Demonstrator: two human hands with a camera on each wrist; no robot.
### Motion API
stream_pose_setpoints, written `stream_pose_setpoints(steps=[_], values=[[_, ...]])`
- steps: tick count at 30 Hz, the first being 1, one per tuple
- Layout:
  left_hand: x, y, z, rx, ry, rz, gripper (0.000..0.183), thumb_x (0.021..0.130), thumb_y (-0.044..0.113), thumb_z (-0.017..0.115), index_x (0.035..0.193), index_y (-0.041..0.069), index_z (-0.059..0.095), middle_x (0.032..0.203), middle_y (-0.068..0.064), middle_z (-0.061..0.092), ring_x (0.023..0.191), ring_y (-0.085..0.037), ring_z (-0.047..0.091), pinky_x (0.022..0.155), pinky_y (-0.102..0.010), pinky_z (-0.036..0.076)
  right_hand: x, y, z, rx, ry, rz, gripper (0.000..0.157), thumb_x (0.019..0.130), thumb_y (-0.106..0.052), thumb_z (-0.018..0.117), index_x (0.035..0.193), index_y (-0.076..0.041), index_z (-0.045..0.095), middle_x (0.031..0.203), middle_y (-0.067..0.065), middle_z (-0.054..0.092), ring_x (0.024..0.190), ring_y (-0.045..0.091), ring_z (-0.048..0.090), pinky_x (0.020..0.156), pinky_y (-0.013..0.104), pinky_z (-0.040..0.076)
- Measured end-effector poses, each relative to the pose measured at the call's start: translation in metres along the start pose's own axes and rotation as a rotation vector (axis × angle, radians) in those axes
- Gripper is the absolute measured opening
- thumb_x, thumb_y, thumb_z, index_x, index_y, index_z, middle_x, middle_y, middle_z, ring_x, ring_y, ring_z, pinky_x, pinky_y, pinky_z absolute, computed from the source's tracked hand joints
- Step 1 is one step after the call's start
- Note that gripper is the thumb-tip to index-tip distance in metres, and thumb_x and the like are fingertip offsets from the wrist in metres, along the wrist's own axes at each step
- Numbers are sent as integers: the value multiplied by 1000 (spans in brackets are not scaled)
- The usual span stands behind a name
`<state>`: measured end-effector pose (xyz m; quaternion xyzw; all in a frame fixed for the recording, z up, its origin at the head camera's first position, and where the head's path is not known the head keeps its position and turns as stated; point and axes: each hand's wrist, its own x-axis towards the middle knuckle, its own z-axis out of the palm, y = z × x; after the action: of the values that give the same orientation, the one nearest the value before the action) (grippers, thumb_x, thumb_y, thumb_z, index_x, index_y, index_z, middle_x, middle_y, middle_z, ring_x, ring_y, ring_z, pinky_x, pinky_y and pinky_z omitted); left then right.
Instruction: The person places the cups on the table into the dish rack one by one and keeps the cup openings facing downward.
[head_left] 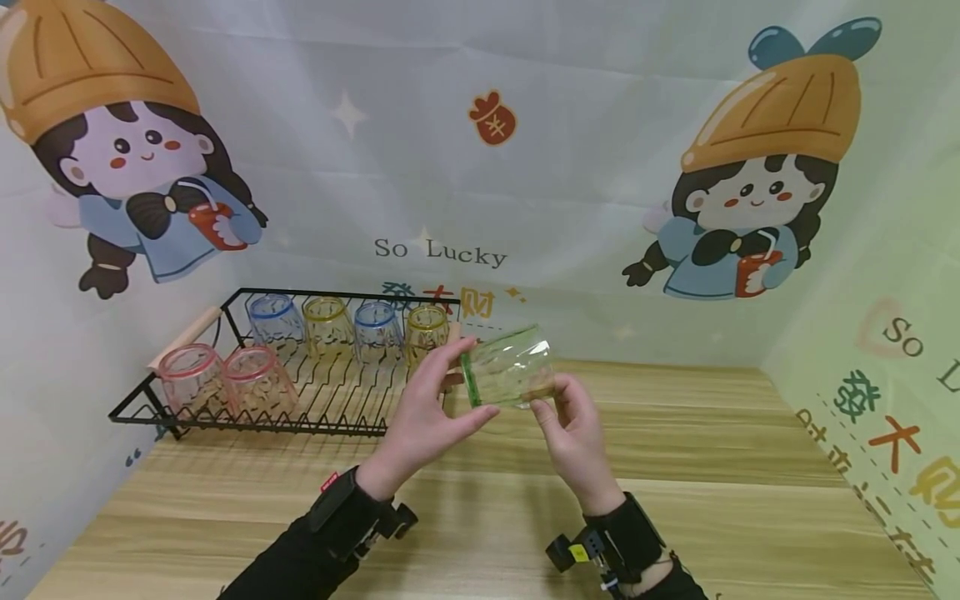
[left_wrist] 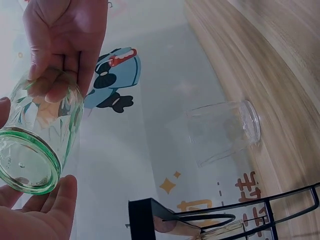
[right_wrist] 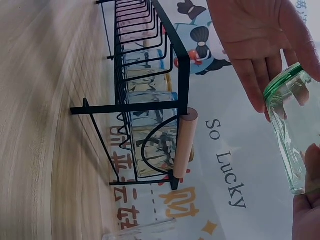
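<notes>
A green-tinted drinking glass (head_left: 510, 367) is tilted on its side in the air between both hands. The right hand (head_left: 577, 429) pinches it at the mouth end, thumb outside; in the left wrist view the right fingers (left_wrist: 55, 87) show through the glass wall. At the thick base end, the left hand (head_left: 427, 408) is spread around the glass, thumb below and fingers behind. From the right wrist, the left hand's fingers (right_wrist: 255, 80) look nearly straight beside the base.
On the left stands a black wire rack (head_left: 337, 425) with wooden handles (head_left: 187, 337). It holds blue glasses (head_left: 276, 321), yellow glasses (head_left: 327, 329) and pink glasses (head_left: 258, 383). A clear glass (left_wrist: 225, 130) stands on the wooden table (head_left: 675, 450) beyond the rack's right end. A printed cloth backdrop (head_left: 585, 208) encloses the table.
</notes>
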<state>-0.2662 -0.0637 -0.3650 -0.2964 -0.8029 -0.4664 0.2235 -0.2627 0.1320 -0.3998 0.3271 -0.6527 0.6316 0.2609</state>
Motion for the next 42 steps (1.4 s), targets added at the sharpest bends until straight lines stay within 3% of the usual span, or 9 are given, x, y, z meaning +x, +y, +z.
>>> stream_pose_setpoints(steps=[11, 19, 27, 32, 38, 42], values=[[0, 1, 1, -24, 42, 30, 76, 72, 12, 80, 138, 6, 43, 133, -8, 51, 114, -20, 52, 92, -28, 53, 1, 3, 1, 8, -9, -18, 15, 86, 15, 53, 101, 13, 51, 100, 0, 59, 98, 6, 57, 94, 21, 48], [6, 1, -3, -34, 65, 53, 74, 72, 10, 80, 137, 7, 45, 136, -11, 50, 116, -21, 53, 92, -29, 53, 10, 3, -5, -37, -54, -34, 31, 85, 15, 55, 115, 11, 51, 108, 25, 59, 111, 9, 54, 109, 25, 36], [7, 2, -7, -15, 70, 53, 73, 74, 10, 79, 138, 8, 44, 136, -9, 49, 113, -19, 53, 90, -28, 54, 10, 2, -11, -86, -58, -2, 46, 81, 14, 61, 126, 8, 50, 125, 19, 57, 120, 8, 50, 114, 25, 30], [7, 3, -12, 12, 75, 47, 74, 73, 12, 80, 138, 11, 45, 132, -7, 52, 112, -18, 53, 90, -28, 54, 10, 2, -15, -124, -57, 11, 54, 79, 11, 64, 130, 4, 49, 131, 21, 54, 126, 16, 47, 114, 22, 28], [7, 3, -17, 64, 81, 44, 73, 73, 15, 80, 137, 11, 46, 124, -6, 56, 107, -15, 54, 89, -27, 54, 11, 3, -19, -163, -72, 24, 56, 81, 7, 66, 133, 0, 48, 133, 17, 53, 128, 13, 45, 113, 22, 27], [7, 3, -21, 80, 80, 25, 73, 72, 16, 81, 137, 13, 47, 124, -3, 56, 108, -13, 53, 89, -28, 53, 12, 3, -21, -183, -78, 30, 56, 81, 5, 67, 134, -1, 48, 135, 15, 53, 128, 18, 45, 113, 22, 27]])
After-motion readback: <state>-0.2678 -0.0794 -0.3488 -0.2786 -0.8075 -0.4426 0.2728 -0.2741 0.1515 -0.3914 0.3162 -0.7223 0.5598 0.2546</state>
